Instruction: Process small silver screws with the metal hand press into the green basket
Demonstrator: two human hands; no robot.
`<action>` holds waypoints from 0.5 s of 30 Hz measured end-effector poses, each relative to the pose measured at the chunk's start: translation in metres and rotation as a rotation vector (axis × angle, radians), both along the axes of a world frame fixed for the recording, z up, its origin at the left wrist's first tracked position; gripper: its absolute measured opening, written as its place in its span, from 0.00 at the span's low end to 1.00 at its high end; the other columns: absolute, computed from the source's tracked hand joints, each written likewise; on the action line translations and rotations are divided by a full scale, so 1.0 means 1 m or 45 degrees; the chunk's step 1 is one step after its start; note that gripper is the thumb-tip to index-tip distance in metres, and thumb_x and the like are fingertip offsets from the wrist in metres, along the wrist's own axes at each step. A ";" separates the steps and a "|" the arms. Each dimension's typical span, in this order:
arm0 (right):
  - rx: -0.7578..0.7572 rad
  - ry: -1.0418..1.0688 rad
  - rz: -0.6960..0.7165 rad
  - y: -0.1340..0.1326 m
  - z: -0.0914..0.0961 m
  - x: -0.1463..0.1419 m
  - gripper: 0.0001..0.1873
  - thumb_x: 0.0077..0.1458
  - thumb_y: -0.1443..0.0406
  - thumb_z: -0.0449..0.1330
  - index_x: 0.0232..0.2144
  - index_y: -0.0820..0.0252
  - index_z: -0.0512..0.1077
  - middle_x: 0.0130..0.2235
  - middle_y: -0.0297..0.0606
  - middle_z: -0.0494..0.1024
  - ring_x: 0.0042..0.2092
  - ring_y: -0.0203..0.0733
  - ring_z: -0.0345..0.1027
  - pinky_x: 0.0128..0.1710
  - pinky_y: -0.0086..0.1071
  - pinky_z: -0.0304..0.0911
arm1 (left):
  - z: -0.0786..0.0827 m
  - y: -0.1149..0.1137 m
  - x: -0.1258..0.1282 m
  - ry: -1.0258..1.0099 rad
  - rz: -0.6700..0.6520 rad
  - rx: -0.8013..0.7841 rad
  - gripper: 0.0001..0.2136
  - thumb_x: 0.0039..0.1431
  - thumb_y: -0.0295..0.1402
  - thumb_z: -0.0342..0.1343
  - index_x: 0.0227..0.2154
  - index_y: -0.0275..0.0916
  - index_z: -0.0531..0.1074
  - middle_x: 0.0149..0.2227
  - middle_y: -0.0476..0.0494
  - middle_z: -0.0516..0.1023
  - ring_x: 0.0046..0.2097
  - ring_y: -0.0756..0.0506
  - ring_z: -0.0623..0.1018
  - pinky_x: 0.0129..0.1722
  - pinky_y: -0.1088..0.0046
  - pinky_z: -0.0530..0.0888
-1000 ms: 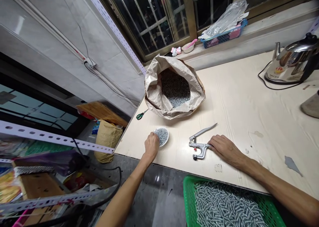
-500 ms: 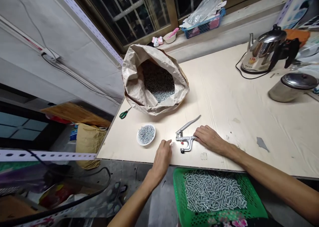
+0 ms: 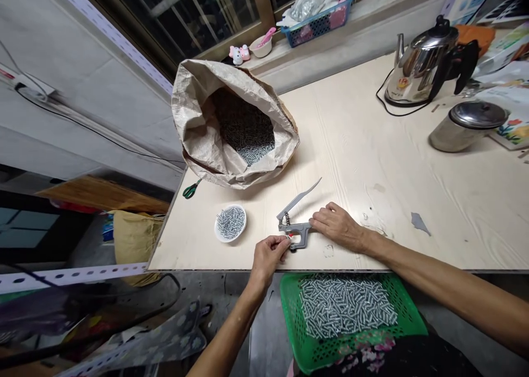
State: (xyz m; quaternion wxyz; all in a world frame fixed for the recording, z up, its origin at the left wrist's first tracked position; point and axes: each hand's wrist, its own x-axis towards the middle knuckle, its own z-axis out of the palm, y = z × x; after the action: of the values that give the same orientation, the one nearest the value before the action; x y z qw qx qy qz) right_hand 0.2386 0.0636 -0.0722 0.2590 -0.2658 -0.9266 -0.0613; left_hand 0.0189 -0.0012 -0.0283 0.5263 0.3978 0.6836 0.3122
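Snap-fastener pliers (image 3: 302,235) lie on the table, their upper lever raised on a spring above a grey C-shaped frame. My right hand (image 3: 336,226) is closed around the lower handle's end. At the jaw, by a small red piece, my left hand (image 3: 268,254) pinches thumb and fingers together; what sits between them is too small to name. A white bowl (image 3: 244,228) heaped with small shiny metal pieces stands left of the pliers. Below the table edge, a green basket (image 3: 289,322) holds many silvery cylindrical metal pieces.
A large open paper sack (image 3: 193,109) with metal pieces inside stands behind the bowl. Green-handled scissors (image 3: 190,190) lie at the table's left edge. At the right are a kettle (image 3: 421,63), a lidded metal canister (image 3: 454,129) and a grey scrap (image 3: 420,223).
My left hand has moved from beside the pliers in to their jaw, fingertips now at the red piece. My right hand stays on the handle. The whole view has shifted slightly.
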 end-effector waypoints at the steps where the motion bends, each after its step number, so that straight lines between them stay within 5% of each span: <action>1: 0.003 0.005 0.000 0.000 0.000 0.000 0.11 0.65 0.70 0.45 0.35 0.60 0.67 0.30 0.34 0.72 0.32 0.37 0.56 0.35 0.36 0.47 | -0.001 0.000 0.001 0.007 0.007 -0.006 0.21 0.41 0.47 0.64 0.28 0.31 0.73 0.18 0.53 0.68 0.20 0.55 0.63 0.20 0.78 0.62; 9: -0.011 0.011 -0.007 0.001 0.000 0.000 0.12 0.65 0.72 0.45 0.34 0.59 0.66 0.30 0.33 0.71 0.32 0.37 0.55 0.36 0.35 0.46 | 0.004 0.007 0.004 -0.017 0.014 -0.132 0.20 0.36 0.46 0.67 0.23 0.33 0.72 0.15 0.55 0.67 0.18 0.55 0.63 0.18 0.79 0.61; 15: -0.040 -0.029 -0.024 0.002 -0.003 -0.003 0.12 0.65 0.71 0.45 0.32 0.59 0.65 0.30 0.33 0.70 0.33 0.38 0.54 0.38 0.36 0.46 | 0.009 0.021 -0.004 0.004 -0.187 -0.412 0.13 0.40 0.38 0.66 0.23 0.34 0.72 0.13 0.55 0.67 0.16 0.55 0.63 0.17 0.79 0.61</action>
State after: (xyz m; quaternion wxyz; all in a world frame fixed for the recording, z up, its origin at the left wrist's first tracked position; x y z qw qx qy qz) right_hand 0.2356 0.0651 -0.0756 0.2438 -0.2779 -0.9277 -0.0523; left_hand 0.0147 0.0195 -0.0191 0.6038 0.3573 0.6948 0.1584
